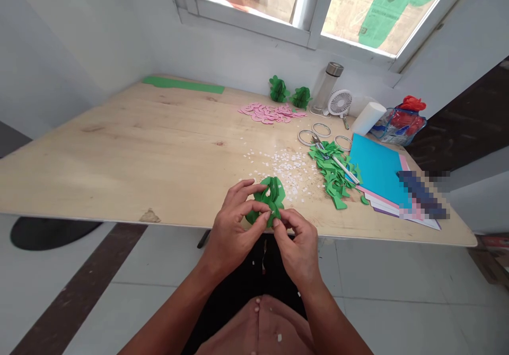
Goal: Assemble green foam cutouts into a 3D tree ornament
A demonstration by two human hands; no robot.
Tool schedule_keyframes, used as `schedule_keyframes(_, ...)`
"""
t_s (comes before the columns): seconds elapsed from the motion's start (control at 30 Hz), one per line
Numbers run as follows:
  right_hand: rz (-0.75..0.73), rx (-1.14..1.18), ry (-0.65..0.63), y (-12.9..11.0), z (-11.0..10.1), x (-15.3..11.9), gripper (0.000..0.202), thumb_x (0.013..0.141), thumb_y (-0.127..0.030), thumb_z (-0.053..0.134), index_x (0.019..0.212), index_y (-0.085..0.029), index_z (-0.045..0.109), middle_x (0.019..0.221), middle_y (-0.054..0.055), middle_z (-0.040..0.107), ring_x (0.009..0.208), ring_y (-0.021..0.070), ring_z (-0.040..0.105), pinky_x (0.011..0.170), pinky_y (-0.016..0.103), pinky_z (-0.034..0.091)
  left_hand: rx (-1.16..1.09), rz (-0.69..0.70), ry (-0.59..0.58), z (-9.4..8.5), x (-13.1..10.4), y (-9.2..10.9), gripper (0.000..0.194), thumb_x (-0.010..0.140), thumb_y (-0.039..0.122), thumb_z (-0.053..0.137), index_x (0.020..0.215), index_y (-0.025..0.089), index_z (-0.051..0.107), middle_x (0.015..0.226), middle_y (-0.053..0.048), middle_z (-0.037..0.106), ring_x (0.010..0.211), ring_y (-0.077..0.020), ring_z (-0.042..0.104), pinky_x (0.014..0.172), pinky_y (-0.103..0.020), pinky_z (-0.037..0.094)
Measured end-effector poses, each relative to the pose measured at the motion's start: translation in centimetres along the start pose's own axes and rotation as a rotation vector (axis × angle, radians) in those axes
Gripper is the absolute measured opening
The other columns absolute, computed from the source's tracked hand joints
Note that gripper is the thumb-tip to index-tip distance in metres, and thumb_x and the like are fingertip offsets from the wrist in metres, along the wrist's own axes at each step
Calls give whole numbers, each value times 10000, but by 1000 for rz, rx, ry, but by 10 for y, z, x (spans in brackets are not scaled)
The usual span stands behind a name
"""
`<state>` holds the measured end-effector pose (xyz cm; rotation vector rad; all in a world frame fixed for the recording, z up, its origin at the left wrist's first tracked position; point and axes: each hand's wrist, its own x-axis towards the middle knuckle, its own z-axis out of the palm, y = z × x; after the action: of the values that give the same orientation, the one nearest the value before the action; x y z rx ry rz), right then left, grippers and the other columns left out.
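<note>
A layered green paper piece (274, 189) is held between both hands at the table's front edge, with small white bits on it. My left hand (238, 219) pinches it from the left, thumb and fingers on its folds. From the right, my right hand (297, 238) grips its lower right part between thumb and fingertips. White paper bits (292, 169) lie scattered just beyond the hands. Farther back are pink paper cutouts (270, 113) and two folded green paper shapes (279, 89) standing near the wall.
Green scraps (336, 180), scissors (317, 141), tape rings (321, 129) and a pen lie right of the hands. Coloured sheets (376, 166) are farther right. A bottle (324, 89), small fan (339, 103), white roll (369, 118) and plastic bag (401, 124) stand behind. A green strip (183, 84) lies back left.
</note>
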<state>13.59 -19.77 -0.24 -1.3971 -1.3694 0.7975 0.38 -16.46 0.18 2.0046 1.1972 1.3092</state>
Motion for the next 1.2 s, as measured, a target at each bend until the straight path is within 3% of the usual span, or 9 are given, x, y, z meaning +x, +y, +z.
schedule_keyframes(0.23, 4, 0, -2, 0, 0, 0, 189, 801, -174, 517, 834, -173, 703, 737, 22, 630, 667, 129, 568, 581, 221, 444, -27, -44, -13, -1, 1, 0, 88, 813, 220, 585, 765, 234, 658, 1123, -59, 638, 1203, -259, 479, 998, -470, 418)
schedule_keyframes(0.67, -16, -7, -9, 1, 1, 1, 203, 802, -166, 514, 849, -180, 711, 739, 22, 638, 663, 127, 558, 584, 221, 444, 99, 73, 24, 1, 1, 1, 116, 810, 155, 564, 757, 231, 635, 1149, -50, 636, 1245, -261, 432, 1030, -483, 369)
schedule_keyframes(0.77, -12, -5, -2, 2, 1, 2, 199, 801, -173, 517, 847, -175, 711, 743, 25, 639, 657, 126, 553, 586, 225, 447, -45, -34, 10, 2, 2, 0, 105, 806, 181, 571, 735, 226, 633, 1146, -54, 639, 1245, -258, 443, 1037, -470, 363)
schedule_keyframes(0.9, 20, 20, 2, 6, 1, 4, 194, 795, -193, 528, 859, -167, 710, 764, 31, 655, 677, 136, 567, 616, 239, 464, -448, -332, -7, 1, 5, -4, 124, 793, 262, 610, 686, 202, 627, 1165, -67, 636, 1152, -265, 547, 993, -439, 413)
schedule_keyframes(1.0, 56, 67, 3, 9, 1, 5, 174, 792, -215, 540, 819, -164, 704, 744, 29, 653, 695, 148, 584, 644, 252, 482, -656, -480, 75, -2, 5, -10, 125, 778, 281, 636, 697, 187, 635, 1156, -75, 649, 1109, -272, 582, 975, -434, 430)
schedule_keyframes(1.2, 136, 163, -2, 15, 3, 6, 155, 786, -233, 557, 818, -159, 689, 720, 24, 634, 703, 158, 591, 661, 270, 499, -503, -473, 299, -14, 1, -24, 63, 768, 252, 634, 750, 211, 679, 1079, -41, 680, 1125, -245, 561, 998, -397, 411)
